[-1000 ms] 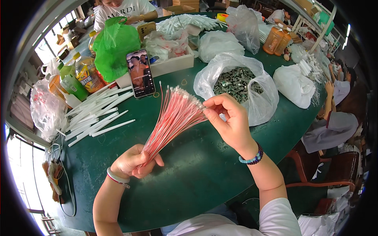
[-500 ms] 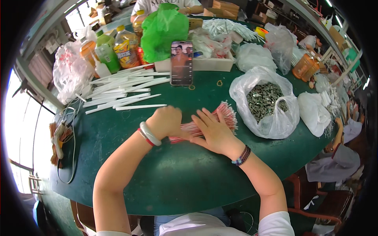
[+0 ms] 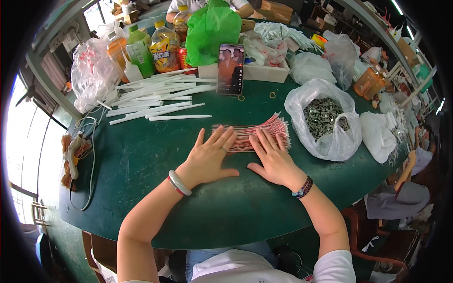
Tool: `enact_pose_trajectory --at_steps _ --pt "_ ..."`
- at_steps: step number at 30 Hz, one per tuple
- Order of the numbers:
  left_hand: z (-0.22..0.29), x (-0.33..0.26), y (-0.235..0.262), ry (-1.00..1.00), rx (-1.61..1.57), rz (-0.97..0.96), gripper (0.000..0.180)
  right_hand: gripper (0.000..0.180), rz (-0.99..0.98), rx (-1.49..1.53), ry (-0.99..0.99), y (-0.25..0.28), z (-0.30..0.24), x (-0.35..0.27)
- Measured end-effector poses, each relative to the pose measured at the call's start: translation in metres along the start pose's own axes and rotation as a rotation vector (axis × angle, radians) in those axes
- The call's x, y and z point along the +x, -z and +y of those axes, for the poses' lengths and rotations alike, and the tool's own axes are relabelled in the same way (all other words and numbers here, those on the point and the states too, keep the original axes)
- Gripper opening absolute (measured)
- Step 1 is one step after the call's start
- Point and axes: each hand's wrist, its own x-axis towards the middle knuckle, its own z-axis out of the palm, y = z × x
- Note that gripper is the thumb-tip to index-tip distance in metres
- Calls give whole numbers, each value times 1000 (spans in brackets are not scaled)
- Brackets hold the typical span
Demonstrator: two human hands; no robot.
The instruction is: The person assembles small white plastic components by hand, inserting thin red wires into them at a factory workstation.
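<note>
Desk (image 3: 198, 221), green, spans the frame. Right of centre stands an open clear bag (image 3: 325, 148) of dark pieces (image 3: 323, 117); white tubes (image 3: 165, 97) lie upper left, near a green bag (image 3: 214, 33). Left hand (image 3: 206, 160) and right hand (image 3: 277, 165), spread flat, gripping nothing, partly cover the central wire bundle (image 3: 246, 134). A phone (image 3: 230, 70) stands upper centre.

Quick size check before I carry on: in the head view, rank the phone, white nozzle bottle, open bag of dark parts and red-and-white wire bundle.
1. Open bag of dark parts
2. Wire bundle, partly covered by both hands
3. Phone
4. White nozzle bottle
</note>
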Motion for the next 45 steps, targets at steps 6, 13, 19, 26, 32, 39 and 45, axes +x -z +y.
enact_pose_trajectory --at_steps 6,13,19,26,32,39,45 --pt "-2 8 3 -21 53 139 76 59 351 68 21 19 -5 1" --pt "-14 16 -25 169 199 261 54 28 379 51 47 -12 16 30" --pt "-31 3 -6 131 141 419 53 22 489 49 68 -2 5 37" --pt "-104 -31 7 232 135 497 28 14 391 61 -71 -5 6 46" --pt "-101 -44 4 373 108 370 7 14 381 -56 -82 -2 25 26" --pt "-103 -67 18 289 57 391 6 14 465 8 -59 4 20 27" --pt "-85 -88 41 75 29 361 26 16 491 212 223 17 -34 87"
